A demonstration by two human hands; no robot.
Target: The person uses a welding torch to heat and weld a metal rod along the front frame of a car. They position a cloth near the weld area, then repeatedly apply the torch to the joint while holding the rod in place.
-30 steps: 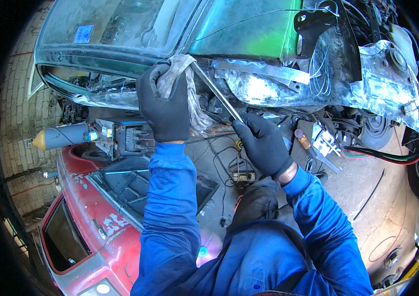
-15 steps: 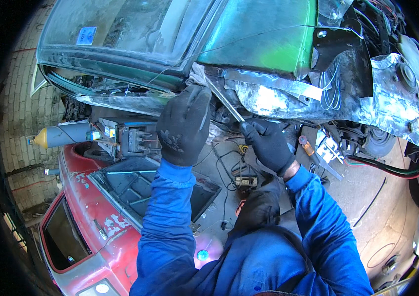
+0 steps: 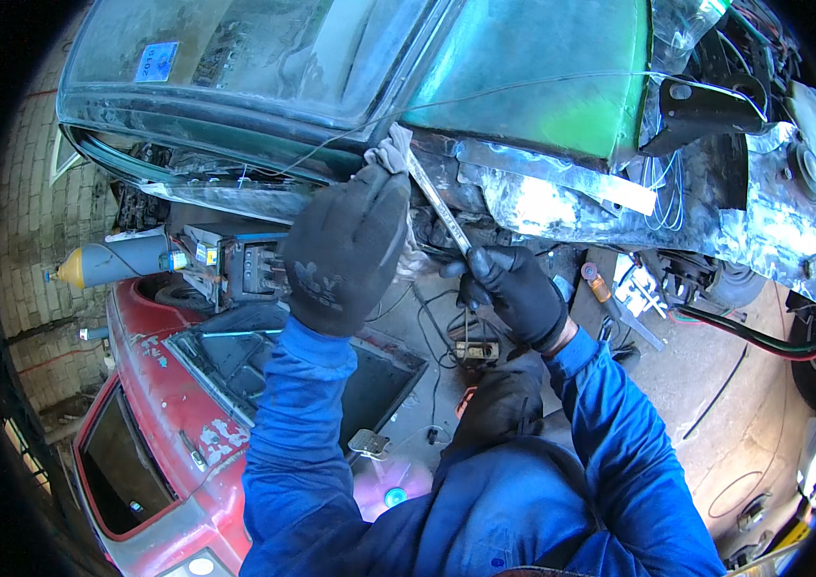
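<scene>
My left hand [image 3: 344,252], in a black glove, presses its closed fingers on a crumpled grey rag [image 3: 389,151] at the lower corner of the car's windscreen pillar. More pale cloth hangs below, beside the glove. My right hand [image 3: 514,293], gloved too, is closed around the lower end of a long, narrow silver metal bar [image 3: 440,204]. The bar slants up and left, its upper end close to the rag. Both hands work at the side of a dark green car, by the edge of its green bonnet [image 3: 533,87] and the bare-metal fender [image 3: 533,200].
A red car body [image 3: 173,404] stands at lower left, a dark panel leaning on it. Behind are a grey gas cylinder [image 3: 124,262] and a boxy machine [image 3: 252,267]. Cables, an orange-handled tool [image 3: 597,281] and a pink container [image 3: 408,481] lie on the floor.
My left hand has shifted slightly left and down, showing more of the rag. My right hand has turned a little on the bar. The whole view has shifted slightly.
</scene>
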